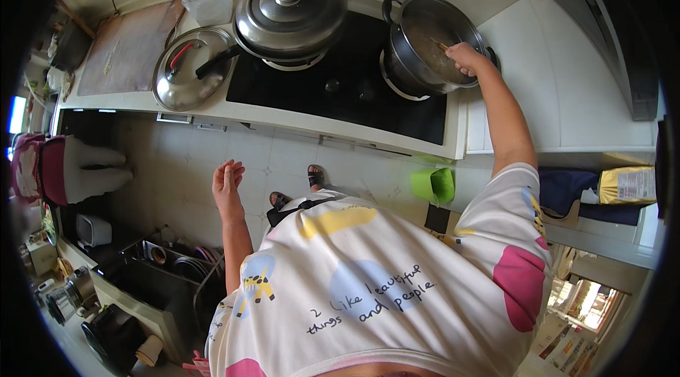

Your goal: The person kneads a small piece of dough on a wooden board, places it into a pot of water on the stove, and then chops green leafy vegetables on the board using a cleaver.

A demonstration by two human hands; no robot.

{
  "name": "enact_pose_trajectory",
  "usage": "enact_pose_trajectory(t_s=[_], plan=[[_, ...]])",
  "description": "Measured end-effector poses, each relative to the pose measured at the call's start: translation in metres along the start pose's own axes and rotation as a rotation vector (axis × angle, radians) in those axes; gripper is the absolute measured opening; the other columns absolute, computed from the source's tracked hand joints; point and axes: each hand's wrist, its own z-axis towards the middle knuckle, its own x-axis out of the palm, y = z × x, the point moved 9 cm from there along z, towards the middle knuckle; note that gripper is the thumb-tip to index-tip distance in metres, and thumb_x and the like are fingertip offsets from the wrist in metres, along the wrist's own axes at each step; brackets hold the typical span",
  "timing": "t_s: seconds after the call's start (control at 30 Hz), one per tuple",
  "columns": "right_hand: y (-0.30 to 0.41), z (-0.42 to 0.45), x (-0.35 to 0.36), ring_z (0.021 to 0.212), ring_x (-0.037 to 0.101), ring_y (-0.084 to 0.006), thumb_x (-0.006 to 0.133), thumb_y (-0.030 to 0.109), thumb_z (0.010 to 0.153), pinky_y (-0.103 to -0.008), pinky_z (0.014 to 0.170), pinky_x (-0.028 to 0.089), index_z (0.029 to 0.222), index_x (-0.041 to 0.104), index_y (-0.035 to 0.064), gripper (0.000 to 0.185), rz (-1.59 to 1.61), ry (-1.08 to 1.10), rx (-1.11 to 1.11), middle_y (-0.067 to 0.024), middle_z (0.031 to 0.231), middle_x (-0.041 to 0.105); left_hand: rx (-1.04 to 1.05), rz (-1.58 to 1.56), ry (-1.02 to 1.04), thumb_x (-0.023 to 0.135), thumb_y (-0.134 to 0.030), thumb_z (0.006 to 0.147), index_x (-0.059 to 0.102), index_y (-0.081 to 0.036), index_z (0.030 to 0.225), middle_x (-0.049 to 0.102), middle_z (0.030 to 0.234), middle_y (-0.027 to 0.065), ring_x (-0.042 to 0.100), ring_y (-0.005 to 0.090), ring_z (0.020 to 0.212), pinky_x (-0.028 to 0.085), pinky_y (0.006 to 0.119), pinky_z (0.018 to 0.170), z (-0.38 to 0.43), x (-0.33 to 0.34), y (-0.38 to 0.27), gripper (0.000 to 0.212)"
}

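My right hand [465, 58] is closed on a thin utensil [440, 44] whose far end dips into the cloudy liquid of a large steel pot [404, 58] on the right burner. Which utensil it is I cannot tell. My left hand [228, 174] hangs over the floor in front of the counter, fingers bent and nothing seen in it. On the left burner stands a wok with a domed steel lid [289, 21], its black handle [218, 62] pointing left. That handle reaches over a glass and steel lid [192, 69] with a red grip, lying on the counter.
Beside the lids lie a wooden board [130, 48] and a clear plastic bag [209, 2]. Below the counter's right end stands a green bin [433, 186]. A dish rack [180, 260] is at lower left. Another person [79, 170] stands at the far left.
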Motion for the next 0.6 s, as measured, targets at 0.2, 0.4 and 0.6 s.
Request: enact_pose_trajectory(t_s=[0.2, 0.4, 0.6], plan=[[0.001, -0.061, 0.006, 0.039, 0.030, -0.0087, 0.051, 0.030, 0.084, -0.0246, 0.037, 0.022, 0.100, 0.055, 0.0189, 0.020, -0.176, 0.122, 0.046, 0.0001, 0.054, 0.039, -0.003, 0.001, 0.021, 0.047, -0.021, 0.089, 0.053, -0.007, 0.102, 0.060, 0.094, 0.0043, 0.057, 0.0119, 0.086, 0.041, 0.025, 0.078, -0.001, 0.001, 0.005, 0.021], [-0.023, -0.095, -0.012, 0.039, 0.031, -0.0093, 0.053, 0.028, 0.082, -0.0263, 0.036, 0.023, 0.088, 0.058, 0.0161, 0.014, -0.353, 0.171, 0.080, 0.0005, 0.050, 0.040, -0.011, -0.017, 0.042, 0.048, -0.023, 0.088, 0.053, -0.007, 0.104, 0.060, 0.096, 0.0049, 0.057, 0.0127, 0.088, 0.041, 0.025, 0.079, -0.003, 0.002, 0.017, 0.024], [-0.031, -0.093, -0.039, 0.043, 0.047, -0.0197, 0.054, 0.026, 0.079, -0.0348, 0.041, 0.038, 0.075, 0.059, 0.0042, 0.023, -0.625, 0.063, 0.002, -0.0099, 0.055, 0.052, -0.017, -0.028, 0.033, 0.048, -0.023, 0.088, 0.053, -0.007, 0.104, 0.060, 0.095, 0.0047, 0.057, 0.0124, 0.087, 0.041, 0.025, 0.078, -0.007, 0.003, 0.021, 0.022]])
